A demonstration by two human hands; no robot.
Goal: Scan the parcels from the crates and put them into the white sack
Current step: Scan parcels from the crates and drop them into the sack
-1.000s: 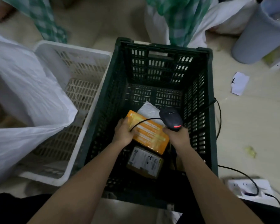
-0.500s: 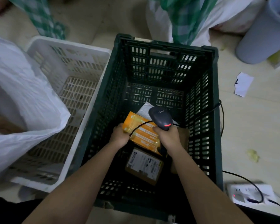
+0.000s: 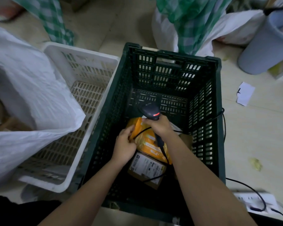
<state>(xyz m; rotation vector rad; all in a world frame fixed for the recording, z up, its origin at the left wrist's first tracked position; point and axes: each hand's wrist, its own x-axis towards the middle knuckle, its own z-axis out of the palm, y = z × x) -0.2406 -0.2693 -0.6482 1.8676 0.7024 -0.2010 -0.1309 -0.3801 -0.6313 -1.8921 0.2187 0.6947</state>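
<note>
Dark green slatted crate (image 3: pixel 217 111), on the floor directly before the person: holds an orange padded parcel (image 3: pixel 147 139), tilted up on its left edge; beneath and nearer, a brown carton with a white shipping label (image 3: pixel 145 167); a pale parcel only partly visible behind the right wrist; part of another brown box at the right wall, largely hidden. Left hand (image 3: pixel 123 144): fingers curled round the left edge of the orange parcel, lifting or turning it. Right hand (image 3: pixel 160 126): wrapped round the handle of a black corded barcode scanner (image 3: pixel 149 111), its red light lit, head held above the orange parcel's far end; its cable trails across the parcel and the carton. White slatted crate (image 3: pixel 82 62), touching the green one on the left: no parcels visible in the part that shows, so probably already cleared. White sack (image 3: pixel 31 98), mouth open, draped over the white crate's left side; contents not visible. Progress, as judged: late stage, with the orange parcel under scan and not yet sacked, and at least three further parcels remaining in the green crate. Also present: grey bin (image 3: pixel 266 46), power strip (image 3: pixel 258 203), paper scrap (image 3: pixel 245 93) on the floor.
</note>
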